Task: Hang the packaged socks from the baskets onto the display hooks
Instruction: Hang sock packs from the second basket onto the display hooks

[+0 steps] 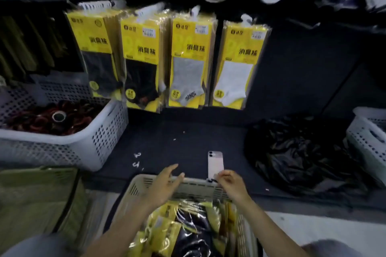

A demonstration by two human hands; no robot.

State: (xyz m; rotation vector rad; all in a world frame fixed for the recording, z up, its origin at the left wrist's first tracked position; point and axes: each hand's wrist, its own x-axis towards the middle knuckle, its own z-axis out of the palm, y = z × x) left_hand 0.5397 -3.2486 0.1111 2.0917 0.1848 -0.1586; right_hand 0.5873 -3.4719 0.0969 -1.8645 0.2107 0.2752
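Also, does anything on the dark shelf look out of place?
Yes. A phone lies back up on the shelf, just beyond the beige basket. Small white hook-like pieces lie loose to its left, and a crumpled black plastic bag sits to its right.

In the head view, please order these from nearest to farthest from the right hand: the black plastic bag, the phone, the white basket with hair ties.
1. Phone, just beyond the right hand.
2. Black plastic bag, to its right.
3. White basket, far left.
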